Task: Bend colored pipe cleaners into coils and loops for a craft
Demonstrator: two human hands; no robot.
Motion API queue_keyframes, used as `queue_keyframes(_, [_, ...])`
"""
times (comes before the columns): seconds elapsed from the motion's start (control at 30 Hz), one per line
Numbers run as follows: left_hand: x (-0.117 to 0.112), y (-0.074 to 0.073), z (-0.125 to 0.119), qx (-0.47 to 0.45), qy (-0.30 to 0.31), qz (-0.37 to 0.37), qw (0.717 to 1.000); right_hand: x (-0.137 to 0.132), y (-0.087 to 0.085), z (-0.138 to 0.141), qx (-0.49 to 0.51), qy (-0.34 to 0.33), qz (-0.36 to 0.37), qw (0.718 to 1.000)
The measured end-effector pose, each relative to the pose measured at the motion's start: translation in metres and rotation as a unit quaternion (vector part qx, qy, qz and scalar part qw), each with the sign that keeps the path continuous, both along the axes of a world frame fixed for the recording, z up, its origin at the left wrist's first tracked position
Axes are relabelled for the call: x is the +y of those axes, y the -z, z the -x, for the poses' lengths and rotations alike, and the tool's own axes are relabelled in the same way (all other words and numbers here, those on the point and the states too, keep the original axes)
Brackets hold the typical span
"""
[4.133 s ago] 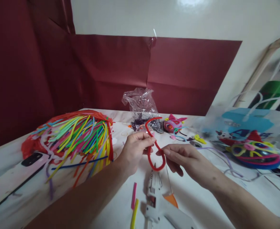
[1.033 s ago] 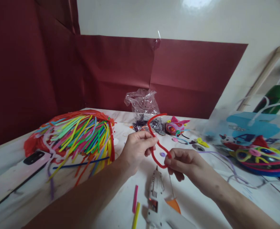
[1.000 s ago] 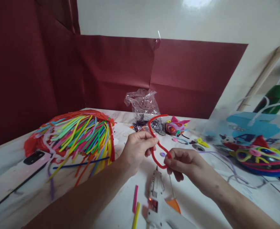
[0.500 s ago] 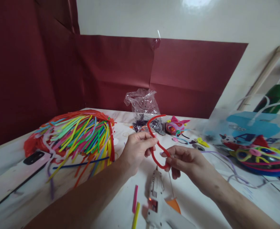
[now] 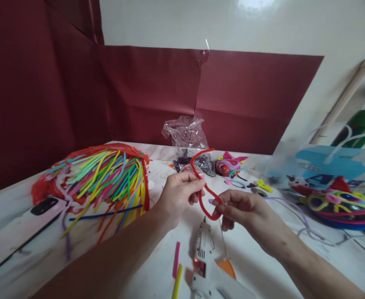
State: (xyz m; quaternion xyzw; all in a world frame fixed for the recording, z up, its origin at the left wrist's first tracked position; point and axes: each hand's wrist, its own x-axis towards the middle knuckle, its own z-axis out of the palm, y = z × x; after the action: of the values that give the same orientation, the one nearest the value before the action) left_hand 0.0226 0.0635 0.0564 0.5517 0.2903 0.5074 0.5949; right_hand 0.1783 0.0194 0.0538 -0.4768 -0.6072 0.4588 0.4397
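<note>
A red pipe cleaner (image 5: 203,207), bent into an S-like curve with a loop at its lower part, is held up over the table between both hands. My left hand (image 5: 182,193) pinches it near the middle, and its upper end curves away to the right. Thumb and fingers of my right hand (image 5: 237,207) close on the lower loop at its right side. Just below the loop lies a white glue gun (image 5: 203,253), nozzle pointing away from me, with a small orange-red light glowing on it.
A red bag of colourful pipe cleaners (image 5: 108,174) spreads at left, beside a phone (image 5: 14,230). A clear plastic bag (image 5: 187,133) and a pink pipe-cleaner figure (image 5: 229,164) stand at the back. A decorated mask-like piece (image 5: 341,205) and a translucent carrier bag (image 5: 322,162) are at right.
My right hand has shifted very slightly, and the lower loop looks a little narrower. The upper end of the pipe cleaner has moved slightly left. My left hand keeps its pinch.
</note>
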Motion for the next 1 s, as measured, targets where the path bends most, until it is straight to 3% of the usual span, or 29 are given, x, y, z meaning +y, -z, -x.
queue_keyframes(0.47, [0.002, 0.001, 0.002, -0.048, 0.053, 0.087, 0.994, 0.003, -0.003, -0.009, -0.002, 0.042, -0.024, 0.999])
queue_keyframes(0.67, [0.003, 0.004, -0.002, -0.097, 0.056, 0.145, 0.983, 0.008, -0.001, -0.018, 0.078, 0.09, -0.066, 0.991])
queue_keyframes(0.83, [0.0, 0.01, -0.009, -0.155, 0.059, 0.177, 0.97, 0.011, 0.001, -0.02, 0.143, 0.081, -0.07, 0.984])
queue_keyframes(1.0, [0.003, 0.007, -0.005, -0.178, 0.023, 0.176, 0.968, 0.009, -0.002, -0.019, 0.146, 0.053, -0.048, 0.987])
